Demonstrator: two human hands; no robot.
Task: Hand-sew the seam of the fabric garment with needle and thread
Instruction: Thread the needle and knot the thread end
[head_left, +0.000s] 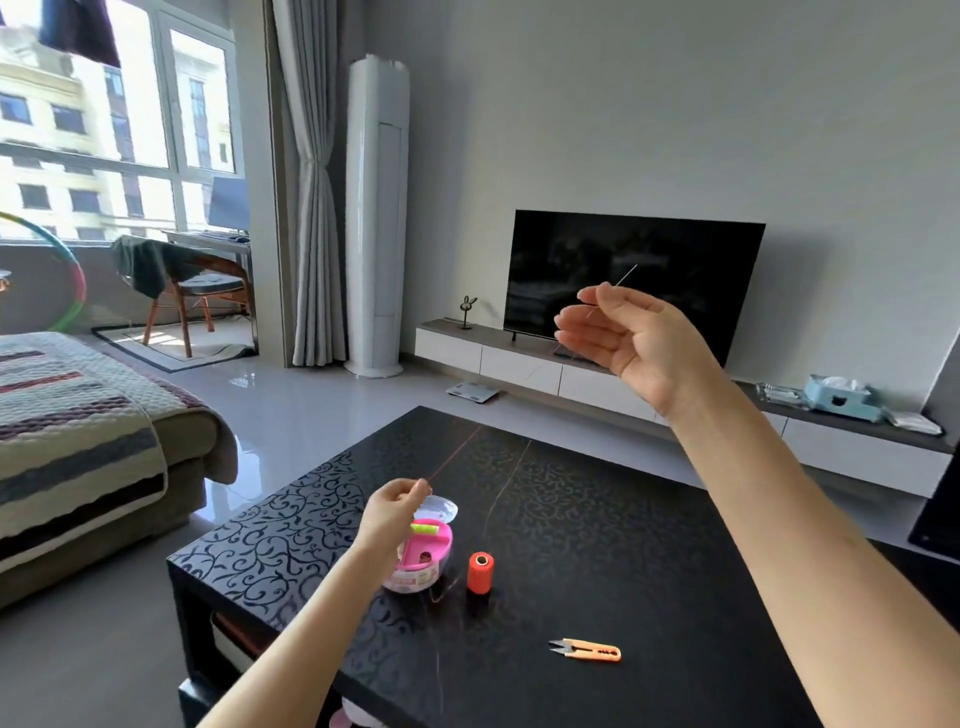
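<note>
R hand (631, 332) up, pinches needle (625, 277); L hand (395, 506) pinches thread (457, 453).

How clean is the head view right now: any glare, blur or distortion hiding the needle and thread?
Head view: the window is blown out; the floor shows glare; the needle in the right hand shows thinly against the dark TV; the thread from the left hand is faint over the patterned table; wide-angle bend curves the frame's edges.

Orange spool (480, 572); black scroll-patterned table (291, 540); pink box (423, 558).
</note>
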